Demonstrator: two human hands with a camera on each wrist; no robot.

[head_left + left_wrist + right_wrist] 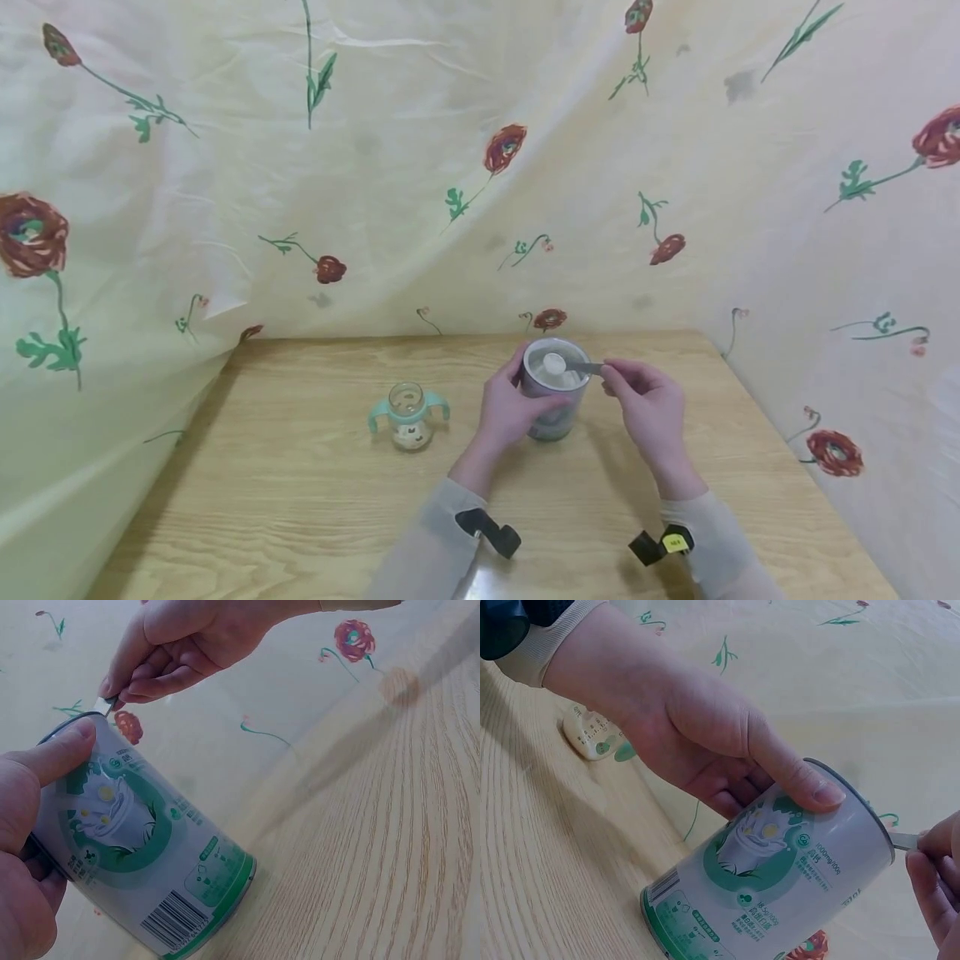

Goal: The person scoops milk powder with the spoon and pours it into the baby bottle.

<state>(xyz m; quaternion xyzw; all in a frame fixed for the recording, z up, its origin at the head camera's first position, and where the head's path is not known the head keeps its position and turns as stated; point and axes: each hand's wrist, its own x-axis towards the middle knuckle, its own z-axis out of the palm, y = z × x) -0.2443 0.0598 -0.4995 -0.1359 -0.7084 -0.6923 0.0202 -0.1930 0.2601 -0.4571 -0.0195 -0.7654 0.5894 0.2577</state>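
Observation:
In the head view my left hand grips the side of an open white-and-green milk powder can, thumb across its front. My right hand pinches the handle of a scoop. The scoop's round end, whitish with what looks like powder, is over the can's mouth, inside the rim as seen from above. Left of the can stands a clear baby bottle with two teal handles and no lid. The can's printed label faces the left wrist camera. In the right wrist view only the scoop's handle shows past the rim.
A light wooden table lies under everything. Behind it and along the sides hangs a cream cloth printed with red flowers. Dark wrist cameras are strapped over both pale sleeves.

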